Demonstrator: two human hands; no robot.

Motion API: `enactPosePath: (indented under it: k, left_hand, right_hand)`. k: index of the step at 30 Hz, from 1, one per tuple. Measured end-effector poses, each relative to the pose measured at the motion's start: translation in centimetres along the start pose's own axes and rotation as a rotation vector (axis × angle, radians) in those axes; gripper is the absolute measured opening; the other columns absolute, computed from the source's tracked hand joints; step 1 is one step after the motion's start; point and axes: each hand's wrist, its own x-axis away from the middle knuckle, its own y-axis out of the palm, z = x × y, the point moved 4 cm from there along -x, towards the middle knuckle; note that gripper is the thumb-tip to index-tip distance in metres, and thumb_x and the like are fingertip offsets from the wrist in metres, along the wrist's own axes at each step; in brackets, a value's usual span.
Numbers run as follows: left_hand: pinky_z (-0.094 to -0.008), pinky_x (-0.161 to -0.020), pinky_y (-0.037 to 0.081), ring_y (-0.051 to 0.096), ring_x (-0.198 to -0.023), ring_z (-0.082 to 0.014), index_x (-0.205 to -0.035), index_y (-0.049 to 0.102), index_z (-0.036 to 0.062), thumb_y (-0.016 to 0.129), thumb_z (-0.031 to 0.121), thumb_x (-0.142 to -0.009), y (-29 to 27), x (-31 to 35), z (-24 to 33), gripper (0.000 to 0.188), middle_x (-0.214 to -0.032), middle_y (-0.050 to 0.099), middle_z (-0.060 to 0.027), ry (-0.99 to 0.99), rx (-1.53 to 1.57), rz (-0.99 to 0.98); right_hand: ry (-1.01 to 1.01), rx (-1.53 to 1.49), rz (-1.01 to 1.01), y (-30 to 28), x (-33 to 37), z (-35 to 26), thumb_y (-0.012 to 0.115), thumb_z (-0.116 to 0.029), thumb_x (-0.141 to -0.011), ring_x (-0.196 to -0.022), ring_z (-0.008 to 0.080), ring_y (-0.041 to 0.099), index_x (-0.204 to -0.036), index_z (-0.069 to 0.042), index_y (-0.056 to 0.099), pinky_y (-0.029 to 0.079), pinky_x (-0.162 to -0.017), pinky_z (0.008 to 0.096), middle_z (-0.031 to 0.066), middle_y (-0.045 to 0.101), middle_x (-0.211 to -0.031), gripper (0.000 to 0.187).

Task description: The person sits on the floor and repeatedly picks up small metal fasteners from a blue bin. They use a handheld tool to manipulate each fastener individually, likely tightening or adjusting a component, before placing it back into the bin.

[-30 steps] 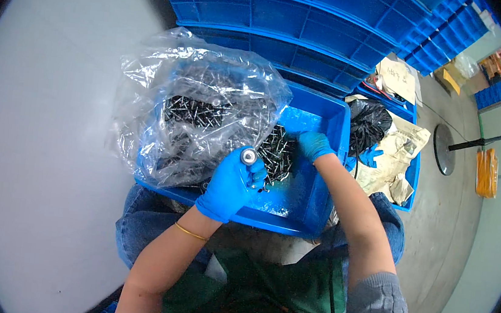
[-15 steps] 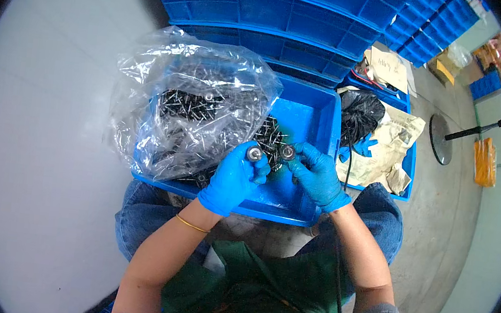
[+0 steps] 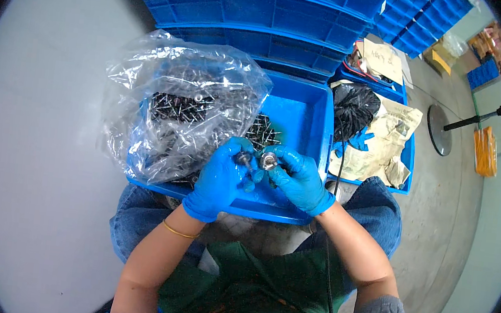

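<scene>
My left hand (image 3: 214, 180), in a blue glove, pinches a small dark metal part (image 3: 243, 157) between thumb and fingers. Close beside it, my right hand (image 3: 301, 183), also gloved in blue, grips a round metal part (image 3: 269, 161) whose shiny ring-shaped end faces up. Both hands are over the near side of a blue plastic tray (image 3: 303, 93). Just beyond them lies a pile of thin dark metal pins (image 3: 263, 132). A clear plastic bag (image 3: 132, 61) with many similar pins inside fills the left of the tray.
Stacked blue crates (image 3: 253, 11) rise behind the tray. To the right, another blue crate holds a black plastic bag (image 3: 356, 109), a blue glove (image 3: 359, 140) and brown paper (image 3: 397, 126). A black cable (image 3: 331, 257) hangs past my right arm. A round-based stand (image 3: 439, 130) is farther right.
The left hand's part has turned from end-up to tilted sideways. My right hand has drawn nearer the left, and its part now shows a brighter end. The whole view has shifted slightly.
</scene>
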Motion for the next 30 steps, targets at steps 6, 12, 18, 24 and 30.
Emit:
enactPosePath:
  k: [6,12,18,24,30]
  left_hand:
    - [-0.0192,-0.044,0.035,0.045,-0.058,-0.0073,-0.096,0.050,0.0060,0.049,0.009,-0.080,1.0,0.6,0.9,0.016,-0.071,0.049,-0.0019,0.150,-0.388,0.083]
    - [-0.0155,-0.039,0.030,0.040,-0.048,-0.0033,-0.092,0.056,0.0037,0.052,0.009,-0.079,0.6,0.4,1.4,0.015,-0.068,0.050,0.0000,0.454,-0.964,0.210]
    - [-0.0147,-0.042,0.030,0.040,-0.055,-0.0012,-0.094,0.055,0.0058,0.049,0.014,-0.082,-0.6,0.4,-0.2,0.015,-0.068,0.049,0.0013,-0.002,-0.266,0.209]
    - [-0.0149,-0.040,0.028,0.035,-0.050,-0.0027,-0.090,0.051,0.0069,0.042,0.016,-0.086,0.0,0.3,-1.8,0.014,-0.067,0.045,0.0016,-0.089,0.039,0.052]
    - [-0.0148,-0.043,0.029,0.034,-0.053,-0.0034,-0.086,0.048,0.0082,0.039,0.018,-0.087,-0.5,0.4,-2.5,0.014,-0.064,0.037,0.0025,-0.223,0.419,-0.101]
  right_hand:
    - [-0.067,0.077,-0.010,0.1,-0.4,-0.1,0.054,-0.014,-0.078,-0.061,0.0132,0.052,-0.094,-0.004,0.053,0.041,-0.055,0.0271,0.0091,0.054,-0.071,0.019]
    - [-0.231,0.319,-0.037,-0.6,-0.4,0.4,0.056,-0.013,-0.076,-0.062,0.0203,0.055,-0.089,-0.004,0.054,0.043,-0.057,0.0276,0.0108,0.055,-0.072,0.017]
    - [-0.047,0.000,0.128,-0.7,-0.7,-0.1,0.059,-0.014,-0.074,-0.063,0.0101,0.054,-0.093,-0.005,0.053,0.042,-0.056,0.0224,0.0048,0.057,-0.072,0.021]
    - [0.140,-0.311,0.057,0.8,-0.6,0.8,0.060,-0.014,-0.075,-0.058,0.0047,0.049,-0.098,-0.004,0.053,0.041,-0.053,0.0187,0.0007,0.057,-0.073,0.026]
    - [0.316,-0.501,-0.053,0.6,-0.7,-0.6,0.056,-0.013,-0.078,-0.055,0.0060,0.049,-0.092,-0.002,0.055,0.041,-0.050,0.0185,0.0026,0.057,-0.072,0.018]
